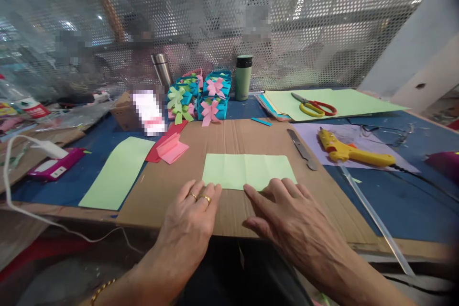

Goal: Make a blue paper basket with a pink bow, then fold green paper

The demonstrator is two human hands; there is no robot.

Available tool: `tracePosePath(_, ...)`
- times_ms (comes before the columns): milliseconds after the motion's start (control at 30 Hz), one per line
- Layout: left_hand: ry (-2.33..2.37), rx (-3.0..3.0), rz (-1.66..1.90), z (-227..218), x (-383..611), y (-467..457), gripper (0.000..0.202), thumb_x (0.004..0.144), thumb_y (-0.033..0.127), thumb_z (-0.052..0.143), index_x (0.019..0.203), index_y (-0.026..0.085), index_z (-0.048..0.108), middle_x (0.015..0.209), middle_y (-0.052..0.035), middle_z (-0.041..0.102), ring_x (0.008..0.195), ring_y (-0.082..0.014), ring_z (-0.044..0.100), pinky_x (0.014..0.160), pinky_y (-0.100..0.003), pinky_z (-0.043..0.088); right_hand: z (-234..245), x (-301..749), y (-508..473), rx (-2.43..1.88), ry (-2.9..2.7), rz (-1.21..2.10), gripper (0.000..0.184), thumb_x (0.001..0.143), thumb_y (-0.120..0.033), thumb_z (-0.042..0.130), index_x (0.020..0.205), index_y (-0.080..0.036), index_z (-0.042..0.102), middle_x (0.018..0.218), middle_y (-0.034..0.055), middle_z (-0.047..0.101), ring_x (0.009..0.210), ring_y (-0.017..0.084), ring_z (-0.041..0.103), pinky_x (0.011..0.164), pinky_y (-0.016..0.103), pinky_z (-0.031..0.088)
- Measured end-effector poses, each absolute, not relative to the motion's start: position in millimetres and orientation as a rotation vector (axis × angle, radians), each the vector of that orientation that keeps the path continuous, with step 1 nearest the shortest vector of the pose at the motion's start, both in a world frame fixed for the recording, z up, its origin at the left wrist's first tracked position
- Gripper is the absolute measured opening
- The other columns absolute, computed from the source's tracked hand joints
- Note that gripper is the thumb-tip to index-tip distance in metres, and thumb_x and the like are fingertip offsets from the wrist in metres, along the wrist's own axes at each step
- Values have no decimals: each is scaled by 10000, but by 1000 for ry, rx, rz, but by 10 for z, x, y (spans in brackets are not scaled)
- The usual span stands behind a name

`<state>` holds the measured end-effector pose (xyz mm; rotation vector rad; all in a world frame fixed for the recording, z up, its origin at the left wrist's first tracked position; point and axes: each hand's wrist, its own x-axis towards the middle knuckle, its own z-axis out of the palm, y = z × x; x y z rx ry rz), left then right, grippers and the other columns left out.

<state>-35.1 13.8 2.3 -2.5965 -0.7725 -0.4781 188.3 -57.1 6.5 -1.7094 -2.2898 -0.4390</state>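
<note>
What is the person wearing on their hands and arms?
Both arms are bare, with no sleeves in view. The left hand wears two gold rings on neighbouring fingers, and a gold bracelet circles the left wrist. The right hand shows no jewellery and no gloves.

Both hands (236, 220) press folded green paper (249, 171) flat.

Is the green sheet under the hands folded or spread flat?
Spread flat. The green sheet lies as one layer on the cardboard, with vertical crease lines across it. Left hand and right hand touch its near edge.
</note>
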Motion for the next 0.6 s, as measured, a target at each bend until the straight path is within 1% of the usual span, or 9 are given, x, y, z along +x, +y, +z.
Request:
tracePosePath(100, -783, -2573, -534, -32, -354, 114, 443, 915, -22, 414, 1314, 1, 607, 1223, -163, 705, 1136, -282, 637, 1018, -447, 473, 56, 1891, -564, -1665, -2281, -477, 554, 841, -525, 761, 1258, -187, 624, 915, 79, 579, 781, 257, 523, 667, 378, 431)
tracePosePath(200, -826, -2486, -568, -88, -315, 61, 434, 921, -26, 412, 1311, -12, 603, 1237, -175, 694, 1166, -303, 619, 991, -449, 471, 58, 1896, -560, -1648, -2273, -480, 545, 837, -513, 769, 1248, -184, 626, 913, 79, 576, 775, 259, 526, 665, 382, 438)
tracePosePath(267, -853, -2442, -516, -81, -268, 33, 425, 908, -29, 429, 1291, -19, 614, 1224, -189, 683, 1143, -317, 619, 977, -458, 471, 62, 1895, -559, -1664, -2276, -477, 547, 838, -518, 766, 1252, -188, 626, 918, 79, 580, 779, 261, 534, 666, 385, 438)
tracePosePath(333, -883, -2447, -385, -19, -211, 21, 448, 895, -18, 461, 1318, 14, 606, 1143, -175, 682, 1039, -303, 641, 919, -450, 493, 64, 1893, -559, -1687, -2283, -482, 545, 837, -528, 762, 1251, -199, 628, 921, 76, 584, 783, 263, 542, 664, 385, 434)
tracePosePath(400, -886, -2476, -254, 80, -152, 16, 540, 895, 18, 493, 1425, 108, 540, 1040, -137, 670, 917, -276, 646, 833, -429, 511, 56, 1899, -560, -1685, -2285, -512, 531, 839, -536, 755, 1241, -211, 630, 904, 69, 581, 779, 265, 544, 656, 383, 425)
tracePosePath(433, -880, -2498, -202, 131, -124, 13, 588, 900, 46, 507, 1477, 161, 491, 1005, -122, 662, 877, -267, 640, 799, -415, 514, 44, 1907, -560, -1668, -2283, -540, 505, 861, -541, 727, 1236, -216, 629, 893, 66, 578, 772, 264, 543, 650, 380, 418)
tracePosePath(500, -858, -2540, -152, 204, -75, 2, 619, 919, 115, 522, 1522, 223, 435, 980, -118, 657, 856, -258, 632, 775, -396, 512, -3, 1932, -549, -1597, -2265, -623, 439, 955, -554, 583, 1231, -215, 623, 871, 65, 573, 755, 257, 543, 639, 375, 405)
tracePosePath(567, -857, -2539, -179, 213, -40, -6, 561, 941, 190, 519, 1500, 217, 474, 987, -133, 663, 886, -258, 634, 805, -396, 510, -74, 1966, -515, -1484, -2234, -725, 473, 1047, -537, 344, 1241, -202, 614, 856, 69, 571, 738, 241, 547, 632, 368, 396)
tracePosePath(600, -867, -2516, -217, 192, -27, -6, 534, 948, 223, 517, 1481, 219, 501, 992, -137, 667, 895, -258, 637, 827, -403, 507, -111, 1983, -490, -1445, -2220, -774, 503, 1060, -526, 284, 1254, -196, 610, 851, 70, 573, 731, 236, 551, 629, 366, 395)
